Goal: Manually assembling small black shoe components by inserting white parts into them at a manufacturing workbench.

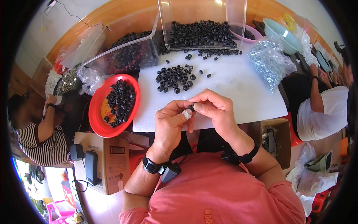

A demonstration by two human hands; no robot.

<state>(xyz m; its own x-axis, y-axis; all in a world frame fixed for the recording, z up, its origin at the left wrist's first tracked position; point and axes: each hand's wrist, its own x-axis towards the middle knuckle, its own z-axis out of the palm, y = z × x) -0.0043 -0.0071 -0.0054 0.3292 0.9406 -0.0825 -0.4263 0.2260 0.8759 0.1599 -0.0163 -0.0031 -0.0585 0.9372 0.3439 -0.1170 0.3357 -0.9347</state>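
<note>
In front of my chest, over the near edge of the white foam sheet [238,100], my left hand [172,121] and my right hand [218,112] meet fingertip to fingertip. Both are closed in a pinch on one small black knob-like part [191,107], mostly hidden by the fingers. White tape [187,113] wraps my left thumb. Just beyond my hands lies a loose pile of similar black parts [174,78]. To the left, a red plastic bowl [95,119] holds many more of them.
A clear bin [201,48] of black parts lies tipped at the back, spilling onto the sheet. Another clear bin [149,39] stands left of it. A bag of small silvery pieces [266,61] and a pale green basin [283,35] are at right. People sit on both sides.
</note>
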